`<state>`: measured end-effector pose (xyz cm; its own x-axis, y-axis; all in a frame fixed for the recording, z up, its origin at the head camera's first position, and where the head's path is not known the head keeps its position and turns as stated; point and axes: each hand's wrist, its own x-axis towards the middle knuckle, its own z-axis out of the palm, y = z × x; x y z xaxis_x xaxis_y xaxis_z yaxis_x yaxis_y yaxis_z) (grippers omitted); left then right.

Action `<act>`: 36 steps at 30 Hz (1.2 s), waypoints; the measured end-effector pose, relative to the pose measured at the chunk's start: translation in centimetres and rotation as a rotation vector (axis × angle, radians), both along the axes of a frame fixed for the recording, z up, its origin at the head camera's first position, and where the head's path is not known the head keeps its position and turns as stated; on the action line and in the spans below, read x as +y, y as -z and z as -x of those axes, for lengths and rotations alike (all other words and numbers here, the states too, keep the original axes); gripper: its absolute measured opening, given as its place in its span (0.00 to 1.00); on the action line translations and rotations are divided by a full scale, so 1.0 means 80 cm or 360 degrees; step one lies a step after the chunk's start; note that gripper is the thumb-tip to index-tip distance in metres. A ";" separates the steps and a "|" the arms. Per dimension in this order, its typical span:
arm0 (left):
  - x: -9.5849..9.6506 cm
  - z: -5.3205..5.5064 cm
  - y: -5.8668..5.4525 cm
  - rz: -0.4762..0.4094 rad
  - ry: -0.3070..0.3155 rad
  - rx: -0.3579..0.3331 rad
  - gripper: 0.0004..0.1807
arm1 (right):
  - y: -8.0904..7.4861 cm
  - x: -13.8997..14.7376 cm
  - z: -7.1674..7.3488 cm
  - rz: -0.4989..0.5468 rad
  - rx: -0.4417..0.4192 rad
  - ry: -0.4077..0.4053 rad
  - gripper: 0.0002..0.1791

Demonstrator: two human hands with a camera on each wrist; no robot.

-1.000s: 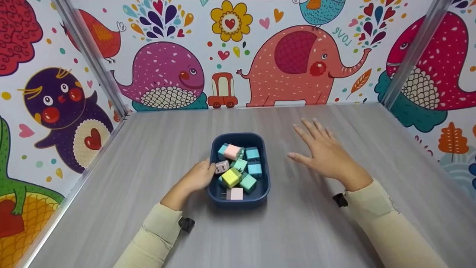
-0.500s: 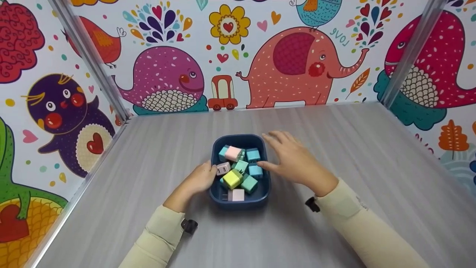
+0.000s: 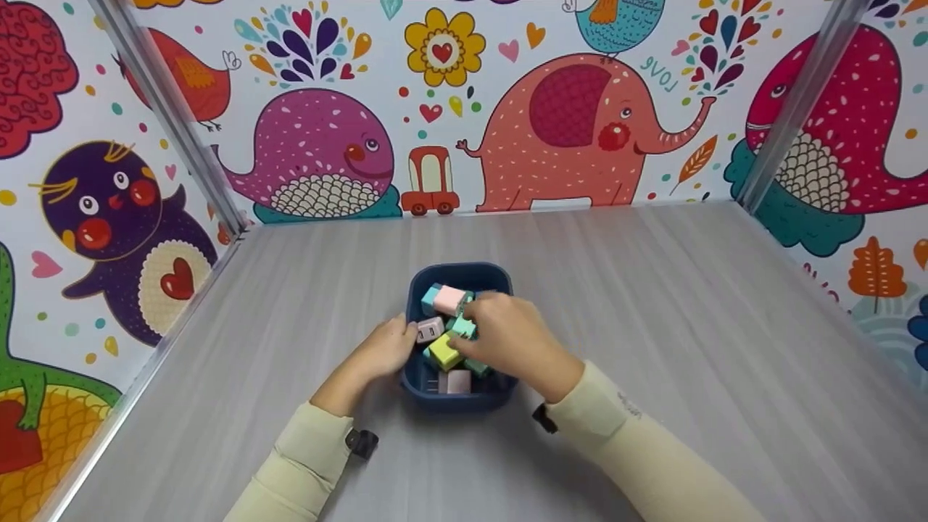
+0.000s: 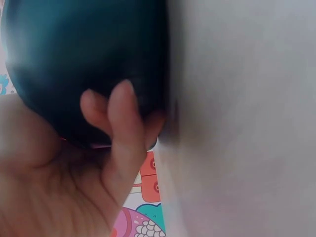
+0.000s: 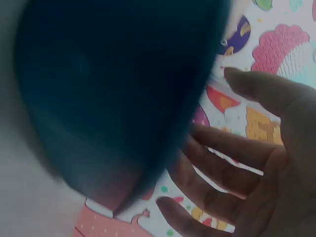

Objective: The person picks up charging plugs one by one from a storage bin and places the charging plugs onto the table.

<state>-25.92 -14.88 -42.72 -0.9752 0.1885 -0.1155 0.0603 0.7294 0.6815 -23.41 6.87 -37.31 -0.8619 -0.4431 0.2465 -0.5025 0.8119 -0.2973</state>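
A dark blue plastic bin (image 3: 458,403) stands on the table, holding several small USB wall chargers. My left hand (image 3: 384,346) grips its left side, thumb at the rim; in the left wrist view, fingers (image 4: 126,108) curl against the outer wall. My right hand (image 3: 518,341) reaches over the right rim, thumb near a yellow charger (image 3: 444,354), forefinger near a mint green charger (image 3: 462,327). In the right wrist view, its thumb and fingers (image 5: 229,168) are spread apart. A pink charger with a blue end (image 3: 446,299) and a pale pink charger (image 3: 430,330) lie beside them. The right hand hides the blue chargers.
Another pink charger (image 3: 458,382) lies at the bin's near end, prongs pointing left. The grey wood-grain table (image 3: 326,275) is bounded by a cartoon-printed back wall (image 3: 435,174) and side walls, with metal posts (image 3: 790,116) in the corners.
My right hand has moved left from beside the bin to over its rim and down among the chargers. My left hand has kept its grip on the bin's left side.
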 end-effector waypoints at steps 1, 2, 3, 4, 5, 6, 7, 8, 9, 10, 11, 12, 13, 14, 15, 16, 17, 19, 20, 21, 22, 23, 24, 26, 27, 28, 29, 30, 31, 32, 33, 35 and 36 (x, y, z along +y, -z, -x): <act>-0.001 0.000 0.000 0.0008 0.0001 0.0010 0.23 | 0.003 -0.005 -0.001 -0.0001 0.0007 -0.0003 0.24; -0.001 0.000 0.000 0.0006 -0.0002 0.0014 0.24 | 0.006 -0.009 -0.002 0.0000 0.0010 -0.0003 0.24; -0.001 0.000 0.000 0.0001 -0.0001 0.0020 0.24 | 0.010 -0.012 -0.003 -0.0003 0.0017 -0.0001 0.25; -0.001 0.000 0.001 0.0003 0.0003 0.0027 0.24 | 0.014 -0.015 -0.004 -0.0005 0.0020 0.0006 0.25; 0.000 -0.001 0.002 0.0002 0.0008 0.0030 0.25 | 0.019 -0.018 -0.005 -0.0016 0.0028 0.0013 0.25; 0.001 -0.001 0.003 0.0001 0.0008 0.0027 0.26 | 0.023 -0.019 -0.005 -0.0026 0.0038 0.0014 0.25; 0.001 -0.001 0.003 -0.0002 0.0011 0.0022 0.26 | 0.028 -0.021 -0.005 -0.0044 0.0054 0.0014 0.25; 0.001 -0.001 0.003 -0.0006 0.0009 0.0018 0.27 | 0.032 -0.022 -0.005 -0.0058 0.0081 0.0007 0.25; 0.002 -0.002 0.003 -0.0008 0.0008 0.0013 0.27 | 0.036 -0.023 -0.005 -0.0067 0.0108 -0.0002 0.25; 0.002 -0.002 0.003 -0.0009 0.0004 0.0005 0.27 | 0.039 -0.024 -0.005 -0.0075 0.0135 -0.0013 0.24; 0.002 -0.002 0.003 -0.0010 0.0002 0.0002 0.27 | 0.042 -0.025 -0.006 -0.0076 0.0161 -0.0026 0.24; 0.001 -0.003 0.003 -0.0011 -0.0002 0.0001 0.26 | 0.044 -0.025 -0.006 -0.0070 0.0183 -0.0042 0.23; 0.001 -0.003 0.003 -0.0013 -0.0006 0.0004 0.26 | 0.045 -0.025 -0.006 -0.0063 0.0200 -0.0055 0.22; 0.001 -0.004 0.002 -0.0015 -0.0009 0.0006 0.26 | 0.046 -0.025 -0.007 -0.0055 0.0217 -0.0067 0.21; 0.001 -0.004 0.002 -0.0018 -0.0010 0.0006 0.25 | 0.046 -0.024 -0.007 -0.0051 0.0223 -0.0075 0.21; 0.000 -0.004 0.002 -0.0018 -0.0008 0.0006 0.25 | 0.045 -0.024 -0.007 -0.0053 0.0227 -0.0079 0.21; 0.000 -0.003 0.002 -0.0015 -0.0002 0.0013 0.25 | 0.044 -0.023 -0.007 -0.0060 0.0226 -0.0081 0.20; 0.000 -0.002 0.002 -0.0016 0.0007 0.0021 0.26 | 0.042 -0.021 -0.006 -0.0081 0.0207 -0.0082 0.19; 0.000 -0.001 0.002 -0.0016 0.0010 0.0019 0.25 | 0.041 -0.020 -0.005 -0.0094 0.0193 -0.0082 0.18; 0.000 0.000 0.002 -0.0015 0.0014 0.0025 0.24 | 0.039 -0.018 -0.004 -0.0100 0.0171 -0.0080 0.18; -0.001 0.001 0.002 -0.0016 0.0018 0.0028 0.24 | 0.039 -0.017 -0.004 -0.0104 0.0148 -0.0080 0.17; -0.001 0.001 0.003 -0.0020 0.0020 0.0031 0.23 | 0.038 -0.016 -0.003 -0.0105 0.0126 -0.0083 0.17; -0.001 0.001 0.003 -0.0023 0.0021 0.0034 0.23 | 0.038 -0.015 -0.003 -0.0103 0.0102 -0.0086 0.16; -0.001 0.001 0.004 -0.0031 0.0022 0.0035 0.21 | 0.037 -0.014 -0.002 -0.0096 0.0069 -0.0099 0.16; -0.001 0.001 0.004 -0.0034 0.0025 0.0038 0.21 | 0.037 -0.013 -0.002 -0.0092 0.0054 -0.0107 0.15; -0.001 0.001 0.004 -0.0036 0.0026 0.0033 0.21 | 0.037 -0.012 -0.002 -0.0096 0.0047 -0.0120 0.15; -0.001 0.001 0.004 -0.0039 0.0025 0.0030 0.21 | 0.037 -0.012 -0.002 -0.0102 0.0043 -0.0132 0.16; -0.001 0.000 0.004 -0.0040 0.0024 0.0028 0.21 | 0.037 -0.011 -0.002 -0.0108 0.0038 -0.0144 0.16; -0.001 0.000 0.004 -0.0040 0.0024 0.0026 0.22 | 0.037 -0.011 -0.002 -0.0117 0.0036 -0.0155 0.17; -0.001 0.000 0.003 -0.0039 0.0024 0.0023 0.22 | 0.037 -0.011 -0.002 -0.0126 0.0032 -0.0165 0.18; -0.001 0.000 0.003 -0.0042 0.0024 0.0018 0.22 | 0.036 -0.010 -0.002 -0.0136 0.0029 -0.0176 0.19; -0.002 -0.001 0.003 -0.0048 0.0024 0.0010 0.22 | 0.036 -0.010 -0.001 -0.0150 0.0025 -0.0190 0.20; -0.002 -0.001 0.003 -0.0050 0.0025 0.0007 0.22 | 0.036 -0.010 -0.001 -0.0152 0.0023 -0.0194 0.20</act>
